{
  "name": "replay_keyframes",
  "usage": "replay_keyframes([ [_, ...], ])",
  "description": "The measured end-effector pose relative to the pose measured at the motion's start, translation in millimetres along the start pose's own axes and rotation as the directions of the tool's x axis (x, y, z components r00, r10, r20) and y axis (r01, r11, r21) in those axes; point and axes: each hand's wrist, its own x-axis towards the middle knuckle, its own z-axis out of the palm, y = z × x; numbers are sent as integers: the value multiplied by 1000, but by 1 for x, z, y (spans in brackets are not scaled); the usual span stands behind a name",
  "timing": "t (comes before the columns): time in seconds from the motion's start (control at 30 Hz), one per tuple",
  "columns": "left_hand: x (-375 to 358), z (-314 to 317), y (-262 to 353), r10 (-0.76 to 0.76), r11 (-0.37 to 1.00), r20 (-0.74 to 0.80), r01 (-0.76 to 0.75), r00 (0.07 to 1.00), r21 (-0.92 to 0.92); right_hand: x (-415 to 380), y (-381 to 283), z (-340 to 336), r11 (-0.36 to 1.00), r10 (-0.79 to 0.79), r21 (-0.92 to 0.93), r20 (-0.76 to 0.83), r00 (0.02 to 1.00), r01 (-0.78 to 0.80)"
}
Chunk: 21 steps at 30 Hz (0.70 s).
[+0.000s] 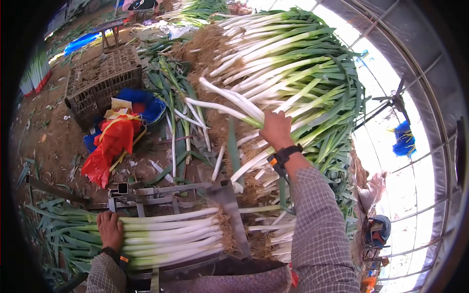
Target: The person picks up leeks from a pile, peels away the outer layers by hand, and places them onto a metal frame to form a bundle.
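Observation:
My right hand (276,129) is closed around a few green onions (234,102), whose white ends point up and left, above the large pile of green onions (298,73). My left hand (110,229) rests on a row of green onions (171,234) laid across a metal stand (234,205). Its fingers curl over the stalks where white turns to green. Roots of that row face right, and its leaves spread out to the left. Both wrists carry dark bands.
Left of the pile stands a slatted crate (105,75), with a red plastic bag (112,146) and blue cloth-like material against it. Loose green onions (188,117) lie on the soil. A framed plastic wall (415,180) curves along the right.

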Motion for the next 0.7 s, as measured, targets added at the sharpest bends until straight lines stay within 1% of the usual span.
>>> replay_keyframes([
  [0.03,0,-1,1,-14,1000,8,14,1000,-8,-9,6,-20,1000,-17,25,-27,999,18],
  [0.07,-1,-1,1,-21,1000,20,22,1000,-18,-20,14,-41,995,-9,96,-45,999,14],
  [0.1,-2,0,2,1,1000,-24,-1,1000,-12,-33,21,-70,986,6,164,-60,998,4],
  [0.13,-3,3,-2,-2,1000,-23,2,1000,0,-47,30,-98,973,28,231,-73,997,-11],
  [0.2,-6,13,-9,4,1000,-16,-3,1000,22,-71,58,-151,959,31,282,-167,985,17],
  [0.27,-8,14,-11,25,1000,-17,-25,1000,13,-99,93,-210,974,-2,207,-394,919,91],
  [0.33,-10,17,-13,50,998,-51,-48,997,35,-128,129,-274,945,148,327,-463,874,13],
  [0.37,-10,10,-8,45,998,-17,-44,999,48,-151,141,-315,956,191,287,-457,869,-59],
  [0.4,-11,9,-7,39,997,-10,-38,999,64,-163,170,-343,974,171,218,-552,816,-56],
  [0.43,-11,12,-10,33,996,-5,-32,999,80,-180,206,-370,997,59,8,-677,733,-73],
  [0.47,-11,14,-11,26,995,-2,-25,1000,92,-205,219,-405,977,212,129,-562,800,-168],
  [0.5,-9,16,-12,28,995,11,-29,1000,96,-229,240,-427,986,115,-19,-635,764,-164],
  [0.57,-9,22,-18,21,994,41,-26,999,108,-271,275,-457,972,20,-154,-696,718,-176],
  [0.67,-8,26,-23,46,991,36,-50,998,121,-320,304,-471,939,209,-121,-542,814,-321],
  [0.7,-9,25,-22,51,991,27,-54,998,120,-329,297,-456,902,282,-131,-542,792,-411],
])
